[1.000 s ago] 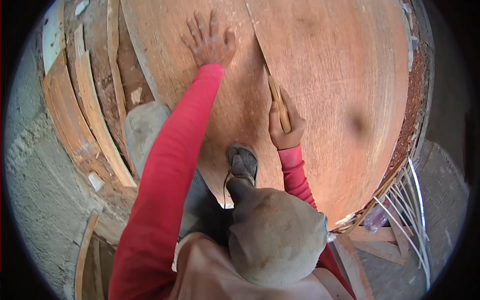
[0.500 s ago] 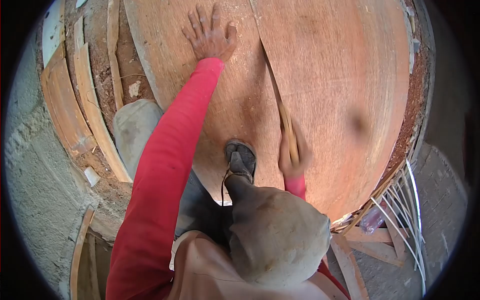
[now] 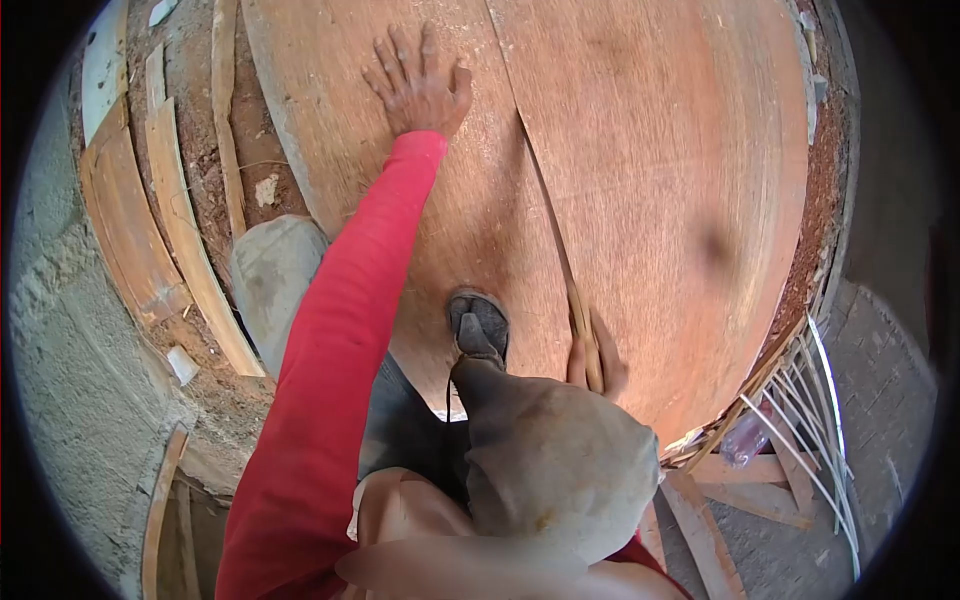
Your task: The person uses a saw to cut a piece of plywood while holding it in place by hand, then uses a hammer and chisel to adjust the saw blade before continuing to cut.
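Observation:
My left hand (image 3: 422,97) lies flat on a large reddish-brown plywood sheet (image 3: 660,190), fingers spread. A handsaw (image 3: 585,345) with a wooden handle is gripped in my right hand (image 3: 610,368), close to my raised knee. Seen nearly edge-on, its thin dark blade runs away from me and meets the plywood. Beyond the blade, a narrow straight line (image 3: 499,45) continues up the sheet. My sandalled foot (image 3: 478,325) presses on the plywood between the two hands. Part of my right hand and its forearm are hidden behind the knee.
Wooden strips (image 3: 188,220) lie on reddish soil to the left, beside a rough concrete surface (image 3: 85,340). Timber offcuts (image 3: 740,470) and thin white strips (image 3: 815,420) are at the lower right, near a plastic bottle (image 3: 742,438).
My right hand has drawn the saw back toward my body, and its forearm is now hidden behind my knee. The left hand stays flat on the plywood.

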The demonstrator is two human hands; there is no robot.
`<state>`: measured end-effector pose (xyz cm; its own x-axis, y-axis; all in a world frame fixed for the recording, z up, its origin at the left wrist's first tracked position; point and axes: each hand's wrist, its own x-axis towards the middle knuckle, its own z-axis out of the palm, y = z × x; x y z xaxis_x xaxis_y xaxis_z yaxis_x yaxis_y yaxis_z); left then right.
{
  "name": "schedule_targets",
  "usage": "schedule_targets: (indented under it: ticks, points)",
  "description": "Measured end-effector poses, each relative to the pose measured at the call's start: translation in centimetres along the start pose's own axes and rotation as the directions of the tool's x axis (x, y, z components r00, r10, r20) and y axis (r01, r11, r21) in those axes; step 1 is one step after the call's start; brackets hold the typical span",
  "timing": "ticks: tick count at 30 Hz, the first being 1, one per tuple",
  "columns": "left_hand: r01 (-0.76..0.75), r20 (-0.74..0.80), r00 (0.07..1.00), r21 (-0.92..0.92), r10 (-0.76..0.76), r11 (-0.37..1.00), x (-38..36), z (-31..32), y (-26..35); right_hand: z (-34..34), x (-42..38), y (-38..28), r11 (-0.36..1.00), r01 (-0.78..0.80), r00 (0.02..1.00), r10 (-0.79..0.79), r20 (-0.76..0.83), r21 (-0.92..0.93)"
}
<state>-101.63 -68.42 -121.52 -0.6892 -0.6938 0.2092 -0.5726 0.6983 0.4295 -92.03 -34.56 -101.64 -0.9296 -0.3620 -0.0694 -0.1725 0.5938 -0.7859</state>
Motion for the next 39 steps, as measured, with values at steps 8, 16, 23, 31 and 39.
schedule_targets:
  ticks: [8, 16, 23, 31, 39]
  points:
    - [-0.018, -0.011, 1.0, -0.233, 0.016, 0.972, -1.4, -2.3, -0.9, 8.4, 9.4, 2.2, 0.988, 0.144, 0.989, -0.143, -0.026, 0.048]
    - [0.187, 0.148, 0.966, 0.158, -0.21, 0.97, -18.1, -5.3, -1.8, 8.0, 8.8, 2.9, 0.991, 0.039, 0.993, -0.053, 0.108, 0.128]
    - [0.151, 0.082, 0.984, 0.076, -0.157, 0.986, -17.7, -6.2, -1.6, 7.9, 9.9, 3.7, 0.97, 0.209, 0.977, -0.214, 0.028, 0.125]
    - [0.146, 0.045, 0.988, 0.088, -0.151, 0.985, -17.8, -7.0, -1.1, 8.8, 9.1, 2.9, 0.986, 0.155, 0.988, -0.154, -0.018, 0.059]
    - [0.159, -0.018, 0.987, 0.074, -0.158, 0.985, -18.4, -5.7, -2.0, 9.5, 8.6, 4.1, 0.921, 0.375, 0.925, -0.363, -0.116, 0.106]
